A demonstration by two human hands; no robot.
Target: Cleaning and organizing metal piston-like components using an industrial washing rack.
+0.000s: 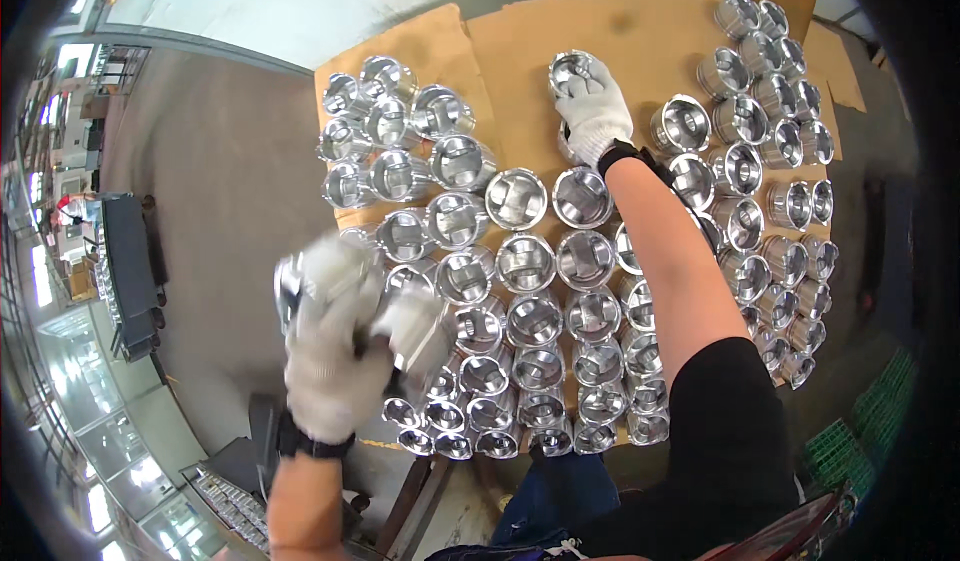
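Observation:
My left hand (332, 361), in a white knit glove, is raised at the left edge of the table and smeared by motion. Its fingers are closed on a shiny metal piston (418, 333), and a second blurred silver piece (290, 286) shows at the fingertips. My right hand (596, 111), also gloved, reaches far across the table, its fingers wrapped over the rim of another piston (570, 64). Just under that wrist, one more piston (566, 143) is partly hidden. Many pistons stand open end up in rows, such as one piston (516, 199) near the middle.
Brown cardboard (560, 21) covers the table. Rows of pistons (742, 169) line its right side. A loaded dark cart (130, 271) stands off to the left. Green mesh crates (840, 456) sit at the lower right, and a pale wall (250, 1) rises behind.

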